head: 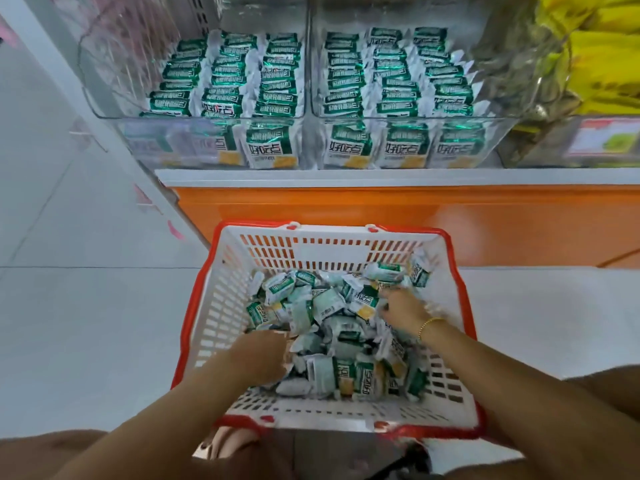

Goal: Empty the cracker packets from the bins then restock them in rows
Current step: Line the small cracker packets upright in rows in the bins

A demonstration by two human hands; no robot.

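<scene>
- Now reaching both hands into basket (221,306), set low before shelf (346,176) and holding loose packets (332,327) in an unsorted heap.
- Digging left hand (258,355) knuckles-up into near-left side of heap and burying fingers among packets; cannot tell whether gripping any.
- Pressing right hand (398,308), wearing bracelet (429,322), into far-right side of heap; fingertips blurred and covered, so cannot tell grip here either.
- Noting left bin (114,81) and right bin (502,81) side by side on shelf, each showing three rows (277,74) of packets on edge; possibly thinner at front left of left bin.
- Judging step: gathering a handful for restocking, with most of the task looking done.
- Risking a spill: taking too many at once and letting slick foil slide out between basket and shelf, down to floor (86,323).
- Risking toppled rows: forcing a handful into a packed row and knocking neighbours over.
- Risking mixed facings: pulling from a heap lying every way up, so needing to turn each one before placing.
- Risking a tipped basket: leaning on near rim, with support beneath hidden from view.
</scene>
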